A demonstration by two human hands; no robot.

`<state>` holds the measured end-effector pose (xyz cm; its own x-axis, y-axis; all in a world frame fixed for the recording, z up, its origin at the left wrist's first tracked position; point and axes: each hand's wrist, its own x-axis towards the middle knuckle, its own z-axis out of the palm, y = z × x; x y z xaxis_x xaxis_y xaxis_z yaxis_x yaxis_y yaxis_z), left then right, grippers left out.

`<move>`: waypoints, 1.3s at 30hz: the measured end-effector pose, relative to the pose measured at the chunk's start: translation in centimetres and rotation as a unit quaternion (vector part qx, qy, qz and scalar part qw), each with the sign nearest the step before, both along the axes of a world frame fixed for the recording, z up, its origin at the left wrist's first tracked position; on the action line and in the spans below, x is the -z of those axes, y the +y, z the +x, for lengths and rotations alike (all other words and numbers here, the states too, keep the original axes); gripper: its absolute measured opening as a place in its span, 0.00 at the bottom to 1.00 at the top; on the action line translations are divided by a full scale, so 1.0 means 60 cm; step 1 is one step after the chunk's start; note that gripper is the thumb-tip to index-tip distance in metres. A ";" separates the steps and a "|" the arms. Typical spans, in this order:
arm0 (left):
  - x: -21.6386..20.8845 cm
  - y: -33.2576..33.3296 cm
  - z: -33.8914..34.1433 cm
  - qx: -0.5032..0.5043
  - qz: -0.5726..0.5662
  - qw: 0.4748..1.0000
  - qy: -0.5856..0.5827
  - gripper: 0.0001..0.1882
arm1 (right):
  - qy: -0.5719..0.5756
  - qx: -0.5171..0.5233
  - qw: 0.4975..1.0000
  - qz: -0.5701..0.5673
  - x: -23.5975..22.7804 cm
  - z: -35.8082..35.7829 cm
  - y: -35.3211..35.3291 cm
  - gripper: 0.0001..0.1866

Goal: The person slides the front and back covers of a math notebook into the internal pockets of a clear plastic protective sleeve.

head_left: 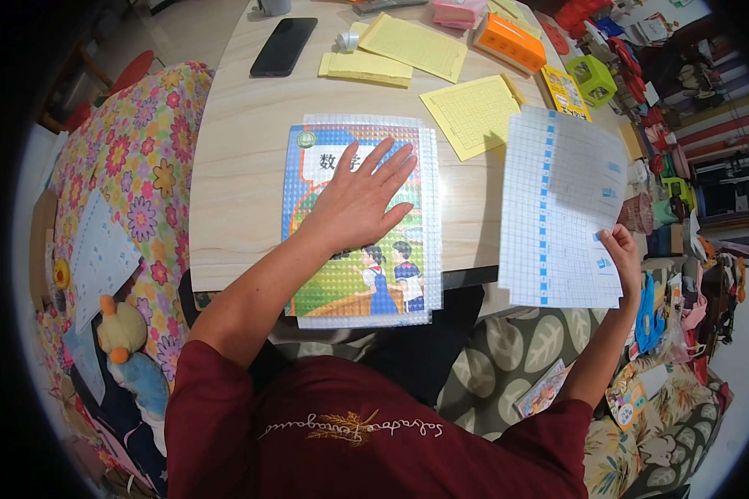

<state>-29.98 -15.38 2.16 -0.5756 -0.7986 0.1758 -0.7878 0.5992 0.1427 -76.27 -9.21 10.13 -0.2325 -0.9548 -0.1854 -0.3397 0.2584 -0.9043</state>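
A textbook [324, 283] with a colourful cartoon cover lies near the table's front edge, under a clear, textured plastic film [435, 249] that reaches past its edges. My left hand [358, 200] rests flat on the upper part of the cover, its fingers spread. Off to the right, my right hand [622, 254] pinches the edge of a white sheet [528, 208] printed with a blue grid and a blue strip. That sheet is raised at the table's right side, apart from the book, and bends slightly. Part of the cover is hidden under my left hand.
Yellow grid-paper pads [470, 116] and a black phone [284, 47] lie at the table's far side. An orange box [510, 45] and a green plastic holder [591, 81] stand far right. A flowered cover [154, 150] is left; a leaf-patterned sofa [508, 358] is near me.
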 end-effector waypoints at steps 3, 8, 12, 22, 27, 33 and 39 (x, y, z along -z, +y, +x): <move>-0.006 -0.001 0.001 0.003 0.002 0.998 0.062 0.34 | 0.134 0.071 0.988 -0.013 0.031 -0.058 -0.004 0.14; -0.015 -0.012 0.041 -0.023 0.032 0.937 0.346 0.32 | 0.378 0.152 0.893 -0.190 0.039 -0.002 0.014 0.19; -0.093 0.091 0.118 0.002 0.047 0.973 0.226 0.39 | 0.068 0.082 0.993 -0.057 0.015 0.230 0.127 0.15; -0.060 0.208 0.096 0.064 0.123 0.983 0.124 0.44 | -0.394 0.104 0.910 0.075 0.118 0.426 0.248 0.12; -0.066 0.216 0.068 0.095 0.144 0.979 0.105 0.44 | -0.411 0.121 0.902 0.057 0.119 0.432 0.249 0.12; -0.059 0.225 0.054 0.091 0.140 0.980 0.107 0.41 | -0.451 0.117 0.882 0.066 0.131 0.437 0.249 0.12; -0.047 0.221 0.051 0.097 0.095 0.972 0.191 0.34 | -0.480 0.117 0.868 0.054 0.129 0.439 0.244 0.12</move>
<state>-26.90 -2.11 4.96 -0.6410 -0.7198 0.2664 -0.5303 0.6663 0.5243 -49.94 5.42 2.39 -0.1070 -0.8670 -0.4866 0.6299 0.3195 -0.7079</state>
